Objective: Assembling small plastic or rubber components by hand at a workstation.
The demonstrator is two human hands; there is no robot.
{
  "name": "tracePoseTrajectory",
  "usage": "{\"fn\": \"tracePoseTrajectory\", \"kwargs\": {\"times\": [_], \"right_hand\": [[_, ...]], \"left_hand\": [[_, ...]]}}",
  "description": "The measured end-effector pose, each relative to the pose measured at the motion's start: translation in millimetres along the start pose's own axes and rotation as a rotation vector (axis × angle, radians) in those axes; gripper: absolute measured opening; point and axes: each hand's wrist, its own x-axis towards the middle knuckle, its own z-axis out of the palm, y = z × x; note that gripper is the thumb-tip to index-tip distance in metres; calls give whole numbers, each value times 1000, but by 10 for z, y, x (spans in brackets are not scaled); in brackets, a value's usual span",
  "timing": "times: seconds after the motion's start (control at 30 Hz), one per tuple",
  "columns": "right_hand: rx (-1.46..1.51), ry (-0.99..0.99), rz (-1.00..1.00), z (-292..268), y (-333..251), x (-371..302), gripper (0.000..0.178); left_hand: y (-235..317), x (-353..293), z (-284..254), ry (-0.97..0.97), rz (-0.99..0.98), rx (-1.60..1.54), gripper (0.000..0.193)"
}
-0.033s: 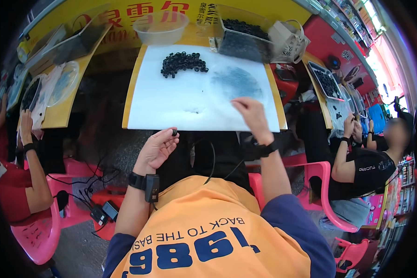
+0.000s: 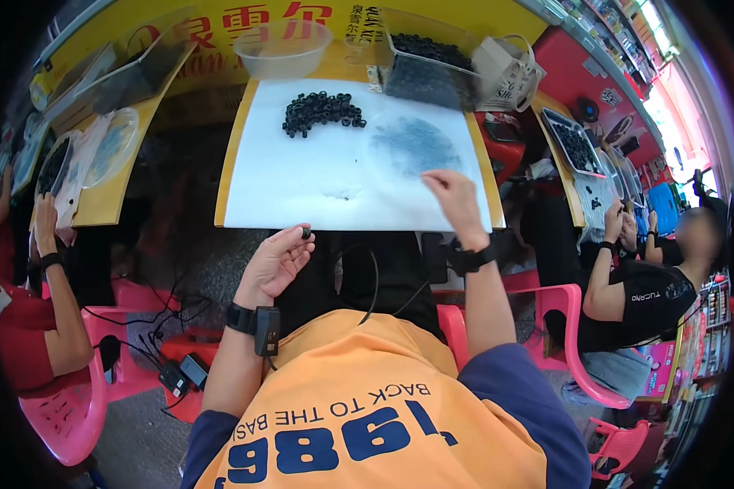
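Since the earlier frame, the person's right hand [image 2: 457, 205] has drifted a little rightward, near the lower edge of the round translucent disc [image 2: 414, 147]; the left hand [image 2: 277, 261] has barely moved. Left thumb and fingers are clamped on one small black piece [image 2: 306, 234] at the table's front edge. Right fingertips are bunched close together; whether they grip anything cannot be told. More black ring-shaped pieces [image 2: 324, 112] lie heaped on the white sheet [image 2: 285, 183]. Handling a single piece seems the current step; continuing calls for a steady left pinch.
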Motion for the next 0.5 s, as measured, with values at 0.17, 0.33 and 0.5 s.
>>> {"fn": "tracePoseTrajectory", "kwargs": {"times": [0.17,0.33,0.5], "right_hand": [[-279,141,61,-461,691,138,13],[-392,146,-43,-483,861,288,11],[-435,-43,-72,-384,857,355,15]], "left_hand": [[-18,18,32,1,-26,-31,25],[-21,45,-34,17,-32,-49,26],[-16,50,-77,21,-25,-67,26]]}}
